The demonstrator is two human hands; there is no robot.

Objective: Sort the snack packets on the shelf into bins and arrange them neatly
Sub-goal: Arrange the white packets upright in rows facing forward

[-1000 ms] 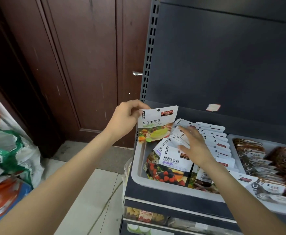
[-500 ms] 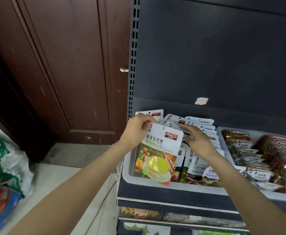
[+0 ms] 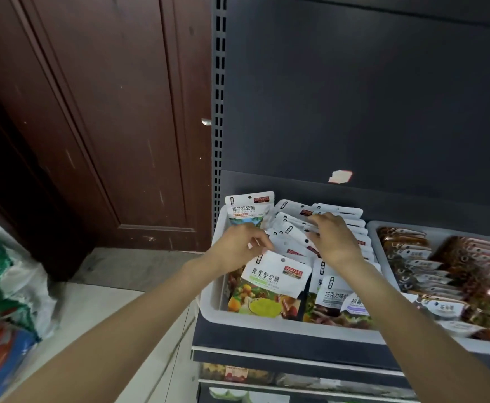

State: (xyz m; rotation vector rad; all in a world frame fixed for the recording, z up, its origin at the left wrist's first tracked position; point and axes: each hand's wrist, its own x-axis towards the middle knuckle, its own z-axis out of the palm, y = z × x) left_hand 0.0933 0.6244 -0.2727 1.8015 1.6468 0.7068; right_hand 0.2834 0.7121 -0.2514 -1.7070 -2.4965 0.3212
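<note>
The star-gummy packet (image 3: pixel 275 287) with the green disc printed on it stands upright at the front of the left grey bin (image 3: pixel 209 301), leaning against the packets behind it. The left hand (image 3: pixel 236 247) sits at the packet's 11 o'clock, its fingers (image 3: pixel 262 242) curled in together and pinching the white top edge of that packet. At the packet's 3 o'clock, just beside it, stand a chocolate-flavour packet (image 3: pixel 329 298) and a purple-labelled packet (image 3: pixel 357 305), partly overlapping each other. The right hand (image 3: pixel 335 239) lies at the star-gummy packet's 1 o'clock, palm down on the row of white-topped packets (image 3: pixel 293 231) that fills the middle of the bin; its fingers are bent and slightly spread over the packet tops, though whether they grip one I cannot tell. At the bin's 11 o'clock corner a coconut-gummy packet (image 3: pixel 249 207) stands taller than the rest, against the back wall. At 3 o'clock of this bin, touching it, is a second grey bin (image 3: pixel 373 231) holding rows of brown and copper-coloured packets (image 3: pixel 467 263). Both bins rest on a dark shelf (image 3: pixel 267 338) with a dark back panel (image 3: pixel 354 97) carrying a torn white sticker (image 3: pixel 340 176). At 9 o'clock of the shelf stand a brown wooden door (image 3: pixel 107 126) and, lower, some printed sacks (image 3: pixel 2 286) on the floor.
</note>
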